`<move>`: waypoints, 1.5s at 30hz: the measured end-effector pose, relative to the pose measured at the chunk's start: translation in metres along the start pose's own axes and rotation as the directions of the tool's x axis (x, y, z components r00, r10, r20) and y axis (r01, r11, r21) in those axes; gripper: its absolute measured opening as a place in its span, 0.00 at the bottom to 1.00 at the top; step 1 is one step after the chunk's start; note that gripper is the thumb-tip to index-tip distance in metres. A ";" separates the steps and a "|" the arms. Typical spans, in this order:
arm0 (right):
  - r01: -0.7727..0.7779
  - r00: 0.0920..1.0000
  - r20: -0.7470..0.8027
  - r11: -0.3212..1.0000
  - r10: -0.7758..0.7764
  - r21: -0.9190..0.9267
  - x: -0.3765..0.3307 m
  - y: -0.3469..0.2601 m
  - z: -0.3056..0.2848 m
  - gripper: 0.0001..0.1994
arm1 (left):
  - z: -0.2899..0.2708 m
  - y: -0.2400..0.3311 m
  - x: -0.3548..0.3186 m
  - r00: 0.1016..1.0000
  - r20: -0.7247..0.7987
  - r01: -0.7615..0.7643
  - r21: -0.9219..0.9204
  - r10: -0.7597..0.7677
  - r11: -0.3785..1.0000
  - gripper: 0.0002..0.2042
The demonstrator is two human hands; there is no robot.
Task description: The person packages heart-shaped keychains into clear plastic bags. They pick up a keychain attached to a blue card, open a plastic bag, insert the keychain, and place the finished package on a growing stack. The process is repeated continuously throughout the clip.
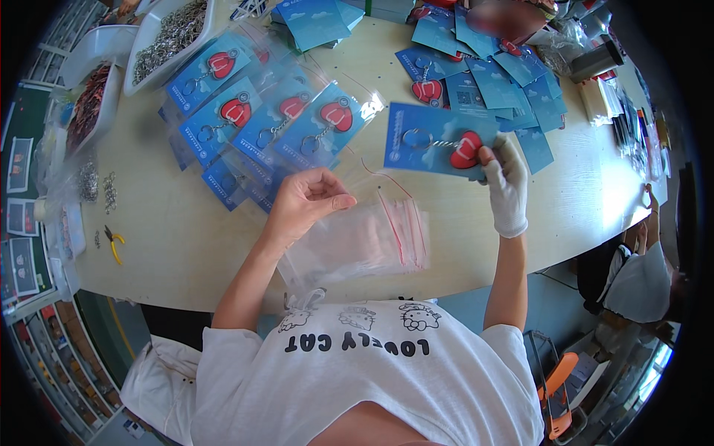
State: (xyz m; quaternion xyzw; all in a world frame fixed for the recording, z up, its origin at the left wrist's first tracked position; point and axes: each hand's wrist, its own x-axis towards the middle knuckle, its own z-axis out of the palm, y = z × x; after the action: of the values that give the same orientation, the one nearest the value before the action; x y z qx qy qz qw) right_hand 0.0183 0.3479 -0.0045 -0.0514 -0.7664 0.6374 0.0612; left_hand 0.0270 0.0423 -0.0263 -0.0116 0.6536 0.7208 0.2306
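My right hand (507,186), in a white glove with the thumb tip bare, grips the right end of a blue card (439,123). Fixed on that card is a keychain with a metal ring, a short chain and a red charm (466,150). Bare and curled, my left hand (312,201) has its thumb and fingers drawn together; whether a bag edge is between them is hidden. Below and beside it lies a stack of clear zip bags (349,249) with red seal lines. Bagged keychain cards (256,123) overlap in a pile beyond my left hand.
More blue cards (491,82) lie scattered at the far right. White tubs hold metal rings and chains (175,37) and red pieces (88,104) at the far left. Yellow-handled pliers (114,245) rest near the left edge. Another person (643,282) is at the right.
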 end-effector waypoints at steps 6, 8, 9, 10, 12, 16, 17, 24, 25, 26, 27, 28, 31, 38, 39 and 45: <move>-0.171 0.926 0.332 0.983 0.182 -0.063 0.003 -0.012 -0.007 0.14 | 0.002 0.006 0.001 1.000 -0.004 -0.004 0.050 0.005 0.999 0.07; -0.150 0.898 0.399 0.982 0.183 -0.112 0.006 -0.009 -0.012 0.16 | 0.003 0.007 0.003 1.000 0.010 -0.027 0.080 0.026 0.996 0.07; -0.119 0.883 0.439 0.984 0.165 -0.131 0.006 0.000 -0.015 0.16 | 0.003 0.006 0.004 0.999 0.020 -0.043 0.093 0.042 0.995 0.07; -0.087 0.864 0.482 0.986 0.145 -0.142 0.007 0.003 -0.015 0.17 | 0.003 0.006 0.005 0.998 0.024 -0.059 0.110 0.057 0.992 0.07; -0.091 0.900 0.408 0.982 0.153 -0.168 0.009 -0.003 -0.015 0.18 | 0.004 0.013 0.006 0.998 0.053 0.027 0.061 -0.030 0.998 0.07; -0.107 0.961 0.249 0.991 0.125 -0.084 0.021 -0.010 -0.014 0.18 | 0.000 0.015 0.006 0.995 0.096 0.027 0.027 -0.030 0.999 0.07; -0.096 0.964 0.241 0.993 0.110 -0.071 0.023 -0.012 -0.014 0.18 | 0.000 0.015 0.006 0.996 0.089 0.017 0.005 -0.017 1.000 0.07; -0.150 0.919 0.361 0.987 0.162 -0.062 0.014 -0.013 -0.014 0.18 | 0.001 0.016 0.007 0.998 0.063 0.010 -0.058 -0.007 0.998 0.08; -0.144 0.914 0.377 0.988 0.152 -0.048 0.013 -0.015 -0.016 0.18 | 0.002 0.017 0.007 0.998 0.067 0.017 -0.065 -0.013 0.998 0.08; -0.121 0.904 0.403 0.989 0.144 -0.082 0.014 -0.014 -0.017 0.18 | 0.002 0.017 0.008 0.997 0.079 0.016 -0.046 -0.012 0.999 0.08; -0.096 0.893 0.428 0.989 0.137 -0.116 0.014 -0.010 -0.017 0.19 | 0.003 0.017 0.008 0.996 0.092 0.014 -0.028 -0.012 1.000 0.08; -0.070 0.881 0.454 0.986 0.132 -0.150 0.015 -0.009 -0.018 0.19 | 0.004 0.016 0.008 0.995 0.104 0.013 -0.010 -0.012 1.000 0.09; 0.002 0.828 0.527 0.939 0.191 -0.343 0.022 -0.014 -0.008 0.19 | 0.009 0.011 0.011 0.988 0.151 -0.048 0.041 0.041 0.998 0.09; -0.261 0.756 0.610 0.964 0.238 -0.052 -0.001 0.003 0.052 0.19 | 0.001 0.010 0.016 0.982 0.185 -0.057 0.129 0.032 0.990 0.09; -0.253 0.773 0.584 0.965 0.248 -0.074 -0.006 -0.005 0.056 0.18 | 0.000 0.009 0.017 0.977 0.210 -0.069 0.156 0.035 0.985 0.08; -0.318 0.866 0.406 0.948 0.293 -0.005 -0.014 -0.024 0.062 0.11 | -0.007 0.024 0.014 0.978 0.202 -0.099 0.202 0.057 0.974 0.08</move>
State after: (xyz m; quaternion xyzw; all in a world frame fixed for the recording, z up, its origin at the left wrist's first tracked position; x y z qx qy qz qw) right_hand 0.0226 0.2814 0.0080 -0.0383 -0.7246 0.6593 -0.1973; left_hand 0.0045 0.0390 -0.0092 0.1092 0.7006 0.6536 0.2647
